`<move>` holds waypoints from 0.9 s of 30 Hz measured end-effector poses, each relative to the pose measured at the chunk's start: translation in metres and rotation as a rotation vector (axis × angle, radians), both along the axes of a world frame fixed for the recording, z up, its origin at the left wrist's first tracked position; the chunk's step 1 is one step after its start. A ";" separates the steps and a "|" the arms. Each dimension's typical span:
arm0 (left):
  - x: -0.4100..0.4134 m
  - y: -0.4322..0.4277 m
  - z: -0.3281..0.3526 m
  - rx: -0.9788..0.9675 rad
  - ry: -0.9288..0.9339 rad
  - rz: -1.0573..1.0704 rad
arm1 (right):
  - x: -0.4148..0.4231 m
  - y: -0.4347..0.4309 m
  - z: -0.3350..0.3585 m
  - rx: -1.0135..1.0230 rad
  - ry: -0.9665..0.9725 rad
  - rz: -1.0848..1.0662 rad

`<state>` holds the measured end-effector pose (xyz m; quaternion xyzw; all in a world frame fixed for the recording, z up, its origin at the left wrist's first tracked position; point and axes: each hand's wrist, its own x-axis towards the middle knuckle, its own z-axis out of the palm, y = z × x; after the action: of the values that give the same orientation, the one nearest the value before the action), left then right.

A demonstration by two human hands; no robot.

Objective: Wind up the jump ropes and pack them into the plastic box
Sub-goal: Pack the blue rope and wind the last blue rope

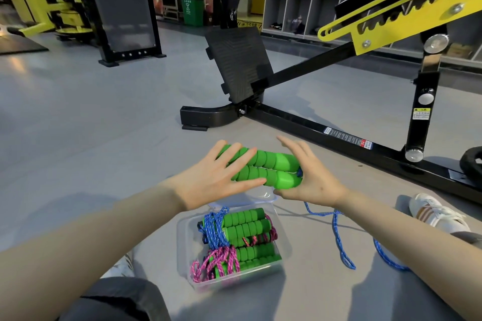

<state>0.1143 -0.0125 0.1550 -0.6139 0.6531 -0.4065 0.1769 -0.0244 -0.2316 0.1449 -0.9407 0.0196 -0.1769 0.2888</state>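
Observation:
Two green foam jump-rope handles (268, 164) lie side by side in the air, pressed between my hands. My left hand (208, 177) lies with straight fingers over their left ends. My right hand (315, 177) cups their right ends with its fingers straight and its thumb underneath. A blue rope (336, 229) hangs from the right ends and trails loose on the floor. Just below stands the clear plastic box (182, 242), holding several green handles (245, 227) wound with pink rope (221, 260) and blue rope (214, 227).
A black and yellow gym bench frame (326, 133) runs across the grey floor just beyond my hands, with its black foot plate (240, 65). A white sneaker (433, 214) is on the right, my dark-trousered knee (117, 300) at lower left.

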 end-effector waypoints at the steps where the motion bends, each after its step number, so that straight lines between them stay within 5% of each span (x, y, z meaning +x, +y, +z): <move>1: 0.003 0.001 -0.001 -0.002 -0.014 -0.003 | 0.000 0.001 0.001 0.104 0.024 -0.007; 4: 0.009 0.006 0.000 -0.015 -0.037 -0.025 | -0.001 -0.004 0.008 0.515 0.195 -0.006; 7: 0.009 0.008 0.001 -0.025 -0.017 -0.050 | -0.006 -0.021 0.018 0.612 0.503 0.101; 10: 0.012 0.009 0.005 -0.050 0.000 -0.077 | -0.014 -0.034 0.018 0.502 0.663 0.177; 17: 0.018 0.006 0.014 -0.158 -0.004 -0.083 | -0.012 -0.040 0.002 0.349 0.264 -0.092; 24: 0.064 0.055 0.045 -0.303 -0.053 0.103 | -0.015 -0.065 0.009 -0.084 0.662 -0.355; 27: 0.074 0.070 0.041 -0.270 -0.089 0.149 | -0.006 -0.073 0.041 -0.126 0.533 -0.508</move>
<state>0.1883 0.0576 0.1960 -0.6602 0.5367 -0.5032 0.1513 -0.0308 -0.3043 0.1863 -0.9347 0.3162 0.0072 0.1620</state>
